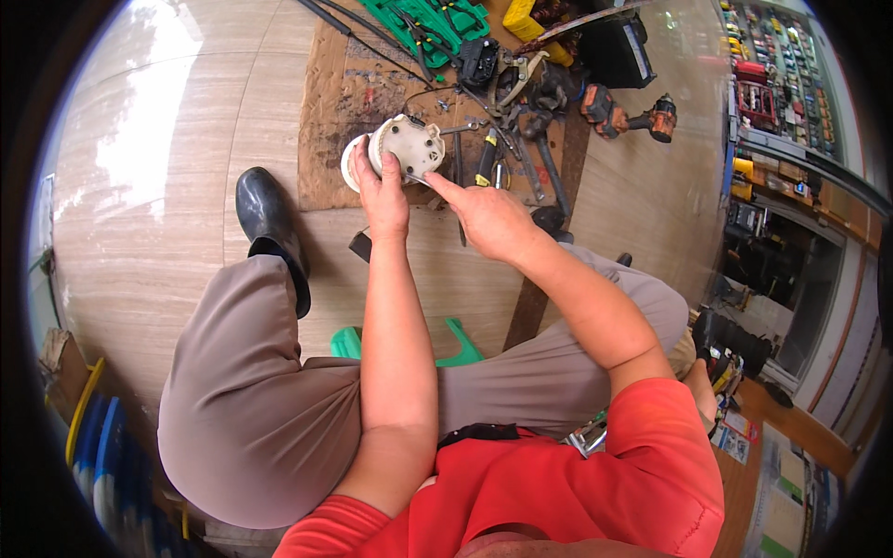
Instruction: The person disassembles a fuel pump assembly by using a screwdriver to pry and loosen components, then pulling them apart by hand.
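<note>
A white round plastic housing (415,147) with several dark screw holes is tilted up above the board. My left hand (381,200) is closed on its near left side, the thumb on its face and the fingers along its rim. My right hand (498,221) grips a thin metal tool (418,179), whose shaft reaches the housing's lower edge. The tool's handle is hidden in the palm, and whether its tip touches the housing I cannot tell. Just beyond my right hand lies a yellow-and-black utility knife (486,156).
A worn wooden board (326,121) carries hand tools and a hammer (551,172). Behind stands a green tool case (442,33). An orange-and-black cordless drill (628,116) lies at the right. Between my legs is a green plastic stool (458,344). Stocked shelves (781,84) line the far right.
</note>
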`<state>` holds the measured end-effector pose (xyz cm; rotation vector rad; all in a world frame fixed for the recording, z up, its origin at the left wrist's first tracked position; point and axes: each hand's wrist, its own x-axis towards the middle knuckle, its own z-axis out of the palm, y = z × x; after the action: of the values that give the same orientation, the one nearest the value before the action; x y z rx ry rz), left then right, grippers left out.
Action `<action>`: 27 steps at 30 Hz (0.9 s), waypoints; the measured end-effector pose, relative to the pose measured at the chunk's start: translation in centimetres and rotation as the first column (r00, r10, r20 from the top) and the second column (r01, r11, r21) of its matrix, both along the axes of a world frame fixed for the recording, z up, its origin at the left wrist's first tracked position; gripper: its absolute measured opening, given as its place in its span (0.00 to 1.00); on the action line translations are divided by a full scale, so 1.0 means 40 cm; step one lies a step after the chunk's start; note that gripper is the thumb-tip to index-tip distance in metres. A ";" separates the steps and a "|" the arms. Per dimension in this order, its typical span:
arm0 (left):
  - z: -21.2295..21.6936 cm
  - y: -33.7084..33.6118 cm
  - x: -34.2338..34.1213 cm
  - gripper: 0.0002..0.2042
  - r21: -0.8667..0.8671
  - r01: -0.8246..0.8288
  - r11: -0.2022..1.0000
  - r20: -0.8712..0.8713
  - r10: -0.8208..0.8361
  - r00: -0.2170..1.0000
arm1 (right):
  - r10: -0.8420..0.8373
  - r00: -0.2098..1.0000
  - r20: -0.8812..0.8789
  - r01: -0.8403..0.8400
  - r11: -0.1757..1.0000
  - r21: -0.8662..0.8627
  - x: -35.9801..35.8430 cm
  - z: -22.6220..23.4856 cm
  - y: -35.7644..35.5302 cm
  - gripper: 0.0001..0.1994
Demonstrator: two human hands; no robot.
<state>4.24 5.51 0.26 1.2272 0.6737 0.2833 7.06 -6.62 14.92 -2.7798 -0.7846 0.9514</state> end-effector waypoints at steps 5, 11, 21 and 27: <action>0.001 -0.001 0.001 0.30 0.010 -0.003 1.000 -0.025 0.003 1.000 | 0.024 0.999 0.034 -0.023 1.000 -0.019 -0.009 0.009 0.012 0.30; -0.007 -0.009 0.005 0.29 0.090 -0.007 0.996 -0.038 0.011 0.999 | 0.010 0.993 0.121 -0.004 0.999 -0.047 -0.024 0.010 0.022 0.26; -0.004 -0.039 0.020 0.26 0.175 -0.145 0.974 -0.058 0.157 0.986 | -0.064 0.996 0.061 0.056 0.992 0.117 -0.018 -0.020 0.034 0.19; 0.005 -0.054 0.025 0.24 0.134 -0.267 0.954 -0.041 0.274 0.961 | -0.233 0.962 -0.141 0.255 0.954 0.160 -0.033 -0.014 0.047 0.24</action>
<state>5.25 3.34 0.44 1.2680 0.8886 0.5265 5.73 -4.74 14.34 -2.5627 -0.4680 0.9419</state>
